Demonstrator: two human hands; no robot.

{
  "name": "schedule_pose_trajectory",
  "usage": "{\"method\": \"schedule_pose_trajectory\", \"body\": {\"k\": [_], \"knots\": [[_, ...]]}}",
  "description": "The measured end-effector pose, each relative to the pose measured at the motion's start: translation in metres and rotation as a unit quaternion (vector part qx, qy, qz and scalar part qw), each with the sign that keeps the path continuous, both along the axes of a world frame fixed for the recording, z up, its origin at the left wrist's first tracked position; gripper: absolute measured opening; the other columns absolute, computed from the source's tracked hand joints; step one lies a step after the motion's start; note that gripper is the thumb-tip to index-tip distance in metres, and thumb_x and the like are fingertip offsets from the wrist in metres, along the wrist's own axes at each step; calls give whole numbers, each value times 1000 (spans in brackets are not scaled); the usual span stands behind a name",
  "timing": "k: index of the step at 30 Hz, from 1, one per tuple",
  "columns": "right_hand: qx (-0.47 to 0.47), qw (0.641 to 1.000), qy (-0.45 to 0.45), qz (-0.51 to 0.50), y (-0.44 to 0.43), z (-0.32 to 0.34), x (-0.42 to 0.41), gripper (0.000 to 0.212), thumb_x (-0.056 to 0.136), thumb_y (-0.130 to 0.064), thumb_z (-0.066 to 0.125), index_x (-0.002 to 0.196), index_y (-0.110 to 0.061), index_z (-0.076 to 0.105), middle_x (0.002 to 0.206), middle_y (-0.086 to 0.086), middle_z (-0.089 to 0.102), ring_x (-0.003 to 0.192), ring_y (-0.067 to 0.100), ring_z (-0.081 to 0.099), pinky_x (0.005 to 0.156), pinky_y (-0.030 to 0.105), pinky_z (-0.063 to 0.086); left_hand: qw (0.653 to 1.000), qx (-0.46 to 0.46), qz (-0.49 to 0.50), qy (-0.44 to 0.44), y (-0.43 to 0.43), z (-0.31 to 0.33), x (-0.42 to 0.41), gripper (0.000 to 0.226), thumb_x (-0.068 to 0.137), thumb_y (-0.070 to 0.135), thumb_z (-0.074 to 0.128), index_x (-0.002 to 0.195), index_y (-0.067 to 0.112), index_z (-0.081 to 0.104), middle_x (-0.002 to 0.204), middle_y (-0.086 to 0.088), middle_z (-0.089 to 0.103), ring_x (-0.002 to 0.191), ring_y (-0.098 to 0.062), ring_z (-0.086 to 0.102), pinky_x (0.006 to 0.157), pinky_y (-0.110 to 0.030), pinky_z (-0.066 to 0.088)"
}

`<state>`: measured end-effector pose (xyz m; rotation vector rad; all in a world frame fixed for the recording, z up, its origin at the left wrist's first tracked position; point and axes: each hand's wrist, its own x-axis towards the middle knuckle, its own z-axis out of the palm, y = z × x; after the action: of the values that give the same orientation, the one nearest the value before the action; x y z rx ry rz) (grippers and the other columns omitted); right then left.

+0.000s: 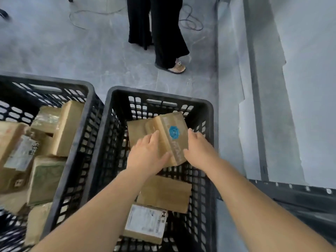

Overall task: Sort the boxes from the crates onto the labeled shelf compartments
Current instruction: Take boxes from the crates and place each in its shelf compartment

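My left hand (147,153) and right hand (198,150) grip the blue-stickered cardboard box (168,142) at its 9 and 3 o'clock edges, inside the right crate (160,92). Box long axis: 11 to 5 o'clock, far end pointing away from me. Both hands are equally near.

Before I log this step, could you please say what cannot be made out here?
Head view:
- Tan cardboard box held by left hand and right hand: blue round sticker has blurred print.
- White shipping label below: text too small.
- Dark metal shelf: cut off by right edge, no labels visible.
- Left black plastic crate: cut off by left edge.
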<state>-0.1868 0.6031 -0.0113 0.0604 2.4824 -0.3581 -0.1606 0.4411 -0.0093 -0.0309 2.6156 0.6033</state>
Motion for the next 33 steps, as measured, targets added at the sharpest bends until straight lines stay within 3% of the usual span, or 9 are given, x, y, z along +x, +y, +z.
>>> {"method": "schedule_pose_trajectory", "body": {"k": [3, 8, 13, 16, 19, 24, 27, 30, 33], "knots": [[-14, 998, -36, -48, 1, -26, -16, 78, 95, -19, 52, 154, -10, 1, 155, 14, 22, 138, 30, 32, 111, 43, 34, 999, 32, 26, -22, 17, -26, -10, 81, 89, 54, 52, 151, 20, 12, 148, -3, 38, 133, -24, 38, 104, -41, 38], [3, 992, -63, -109, -4, -59, -39, 78, 94, -17, 50, 154, -7, 0, 155, 16, 21, 140, 34, 29, 113, 46, 32, 993, 56, 76, -69, 24, -56, -17, 92, 88, 54, 55, 152, 24, -3, 150, -4, 34, 135, -24, 36, 106, -43, 39], [-2, 987, -70, -146, -9, -72, -40, 57, 94, -16, 44, 147, -7, 26, 142, 16, 41, 126, 35, 45, 102, 47, 42, 926, 260, 221, -160, 10, -63, -19, 74, 89, 40, 61, 149, 29, 19, 142, 6, 47, 123, -16, 51, 101, -37, 45], [-45, 989, -41, -136, -8, -61, -32, 39, 94, -11, 38, 132, -12, 44, 130, 12, 50, 115, 31, 52, 92, 43, 47, 901, 310, 254, -167, -4, -50, -15, 70, 90, 35, 60, 149, 32, 22, 134, 12, 52, 116, -12, 56, 99, -36, 46], [-125, 981, -18, -146, -15, -38, -20, 40, 96, -12, 34, 132, -21, 49, 123, 3, 56, 105, 23, 57, 87, 42, 52, 882, 340, 285, -161, -20, -28, -11, 58, 92, 31, 59, 142, 37, 30, 119, 13, 61, 101, -13, 64, 88, -38, 53], [-271, 939, 31, -208, -28, 14, 5, 32, 102, -16, 41, 129, -27, 54, 123, -12, 56, 102, 6, 55, 74, 20, 42, 886, 338, 297, -114, -51, 19, 5, 47, 94, 23, 56, 133, 41, 38, 114, 15, 62, 105, -12, 60, 88, -34, 47], [-346, 902, 21, -258, -36, 44, 23, 24, 99, -24, 51, 121, -32, 53, 116, -13, 57, 113, 10, 54, 82, 25, 45, 873, 371, 297, -111, -68, 51, 23, 39, 95, 20, 56, 123, 44, 42, 112, 14, 65, 101, -8, 63, 77, -27, 49], [-384, 873, -50, -296, -48, 73, 39, 50, 93, -54, 50, 137, -33, 44, 128, -12, 52, 125, 15, 48, 102, 40, 40, 865, 395, 295, -90, -87, 82, 36, 43, 95, 19, 56, 127, 45, 43, 113, 13, 67, 99, -8, 66, 84, -32, 52], [-421, 849, -111, -300, -61, 103, 55, 47, 95, -61, 38, 121, -29, 60, 112, -4, 69, 107, 16, 63, 91, 41, 52, 867, 413, 272, -67, -103, 115, 47, 45, 95, 18, 56, 132, 40, 42, 114, 13, 67, 101, -7, 66, 91, -36, 52]]}}
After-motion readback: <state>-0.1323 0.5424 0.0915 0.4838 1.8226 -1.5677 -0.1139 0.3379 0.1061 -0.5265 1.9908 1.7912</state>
